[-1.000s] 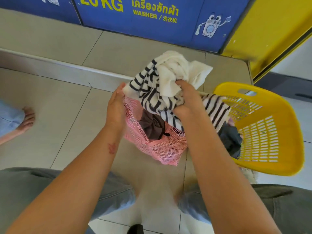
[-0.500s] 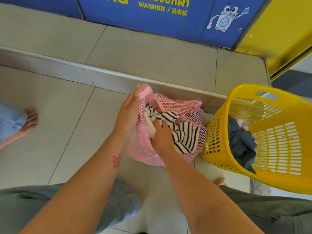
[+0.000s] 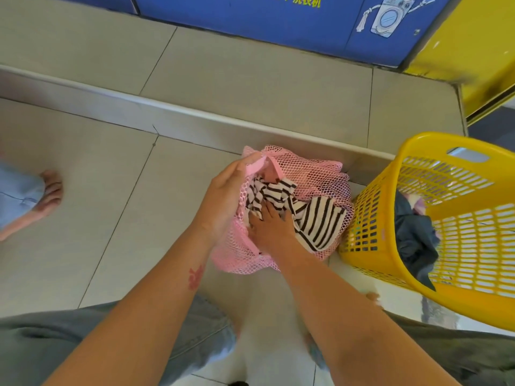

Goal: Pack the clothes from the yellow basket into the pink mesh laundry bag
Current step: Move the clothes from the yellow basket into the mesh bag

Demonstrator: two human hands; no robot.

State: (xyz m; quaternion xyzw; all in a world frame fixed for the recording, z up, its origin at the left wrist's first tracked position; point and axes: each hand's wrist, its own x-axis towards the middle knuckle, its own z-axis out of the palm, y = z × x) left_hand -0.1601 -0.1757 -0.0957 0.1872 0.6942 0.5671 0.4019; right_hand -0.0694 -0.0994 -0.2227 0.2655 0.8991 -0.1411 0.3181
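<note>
Down on the tiled floor [image 3: 92, 218], the pink mesh laundry bag [image 3: 315, 174] sits just beside the yellow basket [image 3: 473, 296], likely so each garment makes only a short trip across. From the head view, the left hand [image 3: 223, 201] pinches the bag's pink rim, fingers [image 3: 237, 168] closed on it and lifting it up, which seems meant to keep the mouth wide. The right hand [image 3: 271, 227] lies palm down inside the opening, its fingers spread flat on the striped garment [image 3: 315, 221], pressing rather than gripping, probably to pack it low and leave room. Both forearms reach forward and down from above the knees. Dark clothes [image 3: 412, 235] lie in the basket, so the job looks unfinished.
</note>
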